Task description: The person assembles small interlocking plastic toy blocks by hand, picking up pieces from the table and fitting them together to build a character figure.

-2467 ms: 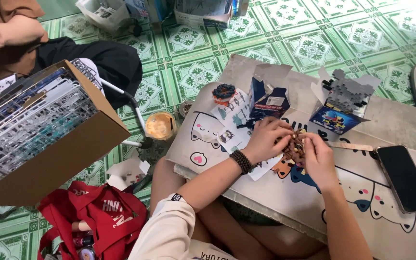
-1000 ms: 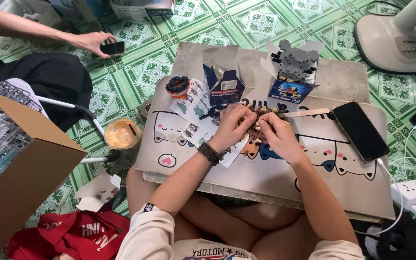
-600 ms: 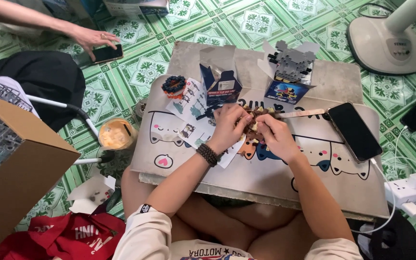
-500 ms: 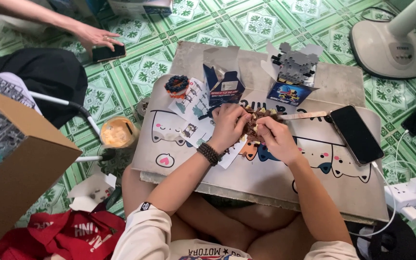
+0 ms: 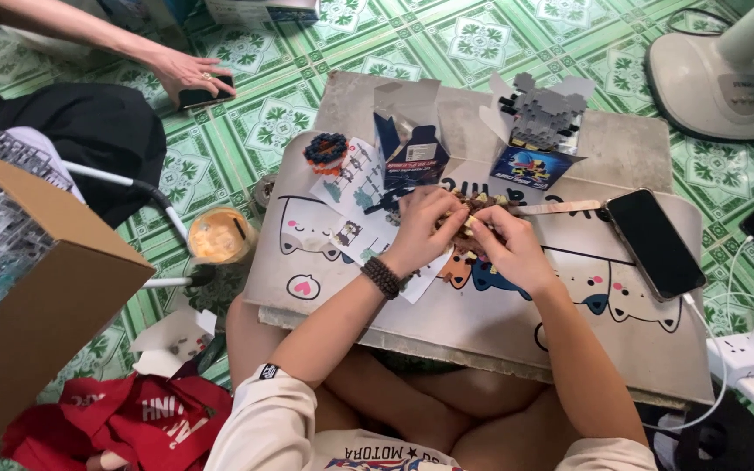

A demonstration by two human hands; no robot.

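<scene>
My left hand (image 5: 425,228) and my right hand (image 5: 506,246) meet over a small brown brick model (image 5: 475,212) and both grip it, just above a lap table (image 5: 517,318) printed with cartoon cats. A beaded bracelet sits on my left wrist. Under my left hand lies a printed instruction sheet (image 5: 361,199). Behind the hands stand an open blue box (image 5: 410,148) and a second open box (image 5: 536,153) topped with a grey brick piece. A small dark round brick build (image 5: 325,149) rests at the sheet's far corner.
A black phone (image 5: 654,242) and a thin wooden stick (image 5: 558,208) lie right of my hands. A cup of orange drink (image 5: 218,235) stands on the green tiled floor. A cardboard box (image 5: 32,288), red bag (image 5: 146,423), fan base (image 5: 716,74), power strip (image 5: 752,353). Another person's hand (image 5: 189,74) holds a phone.
My hands stay together on the brick model, fingers shifting slightly. The view drifted across the scene. The other person's hand has stayed on the dark phone on the floor.
</scene>
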